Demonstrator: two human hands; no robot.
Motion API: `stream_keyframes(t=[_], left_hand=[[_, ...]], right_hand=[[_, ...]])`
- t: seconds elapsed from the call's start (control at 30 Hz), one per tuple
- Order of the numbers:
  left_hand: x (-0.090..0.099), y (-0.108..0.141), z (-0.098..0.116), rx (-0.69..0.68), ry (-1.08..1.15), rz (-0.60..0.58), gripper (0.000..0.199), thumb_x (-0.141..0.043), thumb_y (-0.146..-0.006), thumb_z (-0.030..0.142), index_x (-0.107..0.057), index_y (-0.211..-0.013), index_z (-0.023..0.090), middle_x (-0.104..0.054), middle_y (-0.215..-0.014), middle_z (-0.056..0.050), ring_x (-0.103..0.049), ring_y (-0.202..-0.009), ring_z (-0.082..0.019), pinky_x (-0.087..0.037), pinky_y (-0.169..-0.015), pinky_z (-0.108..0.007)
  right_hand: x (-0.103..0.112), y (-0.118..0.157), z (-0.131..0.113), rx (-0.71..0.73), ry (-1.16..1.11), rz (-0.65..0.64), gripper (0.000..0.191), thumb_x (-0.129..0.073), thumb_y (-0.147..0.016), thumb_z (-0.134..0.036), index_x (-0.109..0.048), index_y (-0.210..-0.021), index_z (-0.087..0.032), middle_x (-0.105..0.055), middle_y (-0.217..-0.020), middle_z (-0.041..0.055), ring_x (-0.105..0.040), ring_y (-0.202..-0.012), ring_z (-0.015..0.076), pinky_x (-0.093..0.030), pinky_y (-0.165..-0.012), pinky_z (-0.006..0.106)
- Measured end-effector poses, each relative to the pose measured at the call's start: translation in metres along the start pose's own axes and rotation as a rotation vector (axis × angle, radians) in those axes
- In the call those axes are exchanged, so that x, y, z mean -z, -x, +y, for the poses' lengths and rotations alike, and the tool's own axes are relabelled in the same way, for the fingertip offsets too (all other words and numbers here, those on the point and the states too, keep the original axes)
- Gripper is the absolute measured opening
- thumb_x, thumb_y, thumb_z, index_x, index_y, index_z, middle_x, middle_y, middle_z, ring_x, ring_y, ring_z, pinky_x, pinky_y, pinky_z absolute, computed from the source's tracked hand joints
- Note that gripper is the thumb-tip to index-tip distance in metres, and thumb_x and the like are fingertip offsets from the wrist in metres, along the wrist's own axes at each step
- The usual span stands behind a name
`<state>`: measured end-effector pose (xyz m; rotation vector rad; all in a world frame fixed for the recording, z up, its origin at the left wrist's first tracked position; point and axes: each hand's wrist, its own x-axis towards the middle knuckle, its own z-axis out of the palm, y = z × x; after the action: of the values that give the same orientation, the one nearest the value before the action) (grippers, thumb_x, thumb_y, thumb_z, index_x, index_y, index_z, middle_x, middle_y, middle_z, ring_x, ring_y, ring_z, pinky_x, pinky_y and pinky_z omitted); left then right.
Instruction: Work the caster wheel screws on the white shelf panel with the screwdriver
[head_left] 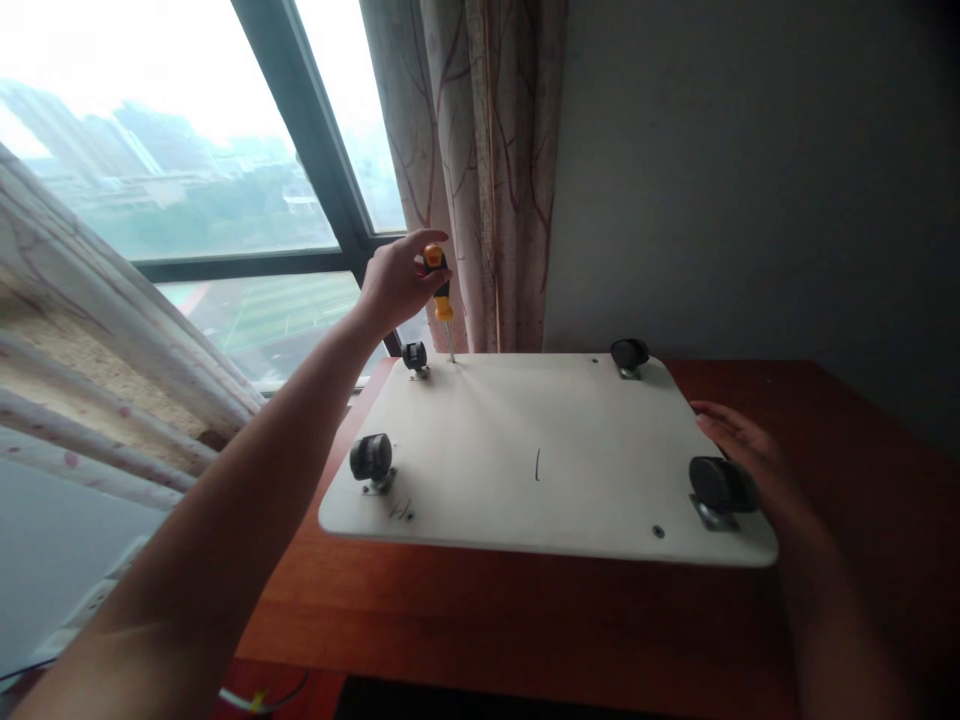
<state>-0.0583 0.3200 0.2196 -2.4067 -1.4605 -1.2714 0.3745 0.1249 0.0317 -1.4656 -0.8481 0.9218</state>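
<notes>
A white board [510,440] with rounded corners lies with its casters upward; a caster [371,457] stands near each corner. My left hand [405,272] is closed round the yellow and black handle of a screwdriver [442,285]. The screwdriver stands nearly upright, its tip at a hole by the board's far edge, just right of the far left caster [414,356]. At the board's right edge, my right hand [742,445] rests with its fingers stretched out, partly behind the near right caster [721,485].
Under the board is a reddish-brown wooden table [525,620]. Patterned curtains [495,180] hang behind it, beside a window [225,180] on the left. A cable [255,703] lies at the lower left, near a dark edge at the bottom.
</notes>
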Motion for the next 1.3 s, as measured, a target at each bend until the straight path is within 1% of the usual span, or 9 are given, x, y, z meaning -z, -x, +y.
stream_keyframes(t=[0.2, 0.33, 0.47, 0.57, 0.73, 0.87, 1.0, 1.17, 1.3], left_hand=[[0.001, -0.004, -0.005, -0.067, 0.176, -0.054, 0.041, -0.073, -0.076, 0.025, -0.073, -0.118, 0.021, -0.074, -0.108, -0.006, -0.071, -0.089, -0.021, -0.061, -0.084, -0.036], [0.004, -0.006, -0.006, -0.074, 0.305, -0.111, 0.038, -0.073, -0.076, 0.023, -0.074, -0.114, 0.019, -0.074, -0.106, -0.008, -0.071, -0.092, -0.021, -0.062, -0.087, -0.037], [0.011, -0.006, -0.008, -0.027, 0.431, -0.165, 0.036, -0.074, -0.074, 0.019, -0.073, -0.110, 0.019, -0.075, -0.104, -0.007, -0.072, -0.096, -0.021, -0.060, -0.093, -0.039], [0.018, -0.007, -0.010, 0.018, 0.527, -0.210, 0.035, -0.076, -0.072, 0.017, -0.073, -0.106, 0.018, -0.074, -0.102, -0.007, -0.072, -0.095, -0.020, -0.060, -0.095, -0.039], [0.031, -0.011, -0.009, -0.038, 0.546, -0.343, 0.027, -0.077, -0.072, 0.020, -0.074, -0.099, 0.018, -0.074, -0.101, -0.007, -0.072, -0.099, -0.022, -0.059, -0.098, -0.041], [0.034, -0.015, -0.006, -0.068, 0.539, -0.421, 0.028, -0.077, -0.072, 0.020, -0.075, -0.100, 0.017, -0.073, -0.103, -0.008, -0.072, -0.101, -0.022, -0.058, -0.099, -0.042], [0.029, -0.014, -0.005, -0.072, 0.539, -0.401, 0.030, -0.077, -0.074, 0.019, -0.074, -0.104, 0.018, -0.074, -0.106, -0.008, -0.071, -0.104, -0.023, -0.058, -0.099, -0.043], [0.017, -0.010, -0.009, -0.017, 0.512, -0.273, 0.037, -0.076, -0.074, 0.016, -0.073, -0.110, 0.019, -0.074, -0.104, -0.008, -0.072, -0.101, -0.022, -0.060, -0.096, -0.042], [0.010, -0.009, -0.014, -0.021, 0.407, -0.175, 0.033, -0.075, -0.074, 0.017, -0.072, -0.106, 0.021, -0.074, -0.100, -0.007, -0.071, -0.095, -0.021, -0.062, -0.090, -0.040]], right_hand=[[0.000, 0.002, -0.003, -0.006, 0.011, 0.004, 0.050, -0.084, -0.068, -0.049, -0.074, -0.110, -0.025, -0.074, -0.092, 0.0033, -0.066, -0.073, 0.0170, -0.051, -0.059, 0.023], [0.000, 0.004, -0.005, -0.008, 0.014, 0.008, 0.050, -0.084, -0.068, -0.049, -0.074, -0.111, -0.025, -0.075, -0.094, 0.0042, -0.066, -0.075, 0.0182, -0.051, -0.059, 0.023], [-0.001, 0.004, -0.005, -0.013, 0.008, 0.014, 0.050, -0.084, -0.067, -0.049, -0.074, -0.109, -0.025, -0.074, -0.094, 0.0035, -0.066, -0.076, 0.0179, -0.051, -0.059, 0.023], [-0.002, 0.003, -0.005, -0.017, 0.005, 0.015, 0.050, -0.084, -0.067, -0.050, -0.074, -0.108, -0.025, -0.074, -0.092, 0.0027, -0.065, -0.075, 0.0169, -0.050, -0.059, 0.022], [0.000, 0.002, -0.003, -0.025, 0.006, 0.010, 0.051, -0.084, -0.068, -0.051, -0.074, -0.110, -0.024, -0.074, -0.094, 0.0031, -0.065, -0.075, 0.0173, -0.050, -0.058, 0.022], [0.002, 0.000, 0.000, -0.032, 0.013, 0.006, 0.052, -0.083, -0.069, -0.050, -0.074, -0.113, -0.024, -0.074, -0.092, 0.0031, -0.065, -0.073, 0.0175, -0.050, -0.059, 0.024], [0.003, -0.001, 0.001, -0.039, 0.027, 0.011, 0.051, -0.084, -0.068, -0.050, -0.075, -0.112, -0.024, -0.075, -0.094, 0.0038, -0.066, -0.075, 0.0187, -0.050, -0.059, 0.025], [0.001, 0.003, -0.004, -0.031, 0.015, 0.011, 0.049, -0.083, -0.069, -0.047, -0.074, -0.112, -0.024, -0.075, -0.097, 0.0042, -0.067, -0.075, 0.0187, -0.051, -0.060, 0.025], [-0.002, 0.006, -0.007, -0.023, 0.000, 0.016, 0.048, -0.083, -0.069, -0.048, -0.074, -0.109, -0.024, -0.074, -0.094, 0.0040, -0.067, -0.074, 0.0188, -0.051, -0.059, 0.025]])
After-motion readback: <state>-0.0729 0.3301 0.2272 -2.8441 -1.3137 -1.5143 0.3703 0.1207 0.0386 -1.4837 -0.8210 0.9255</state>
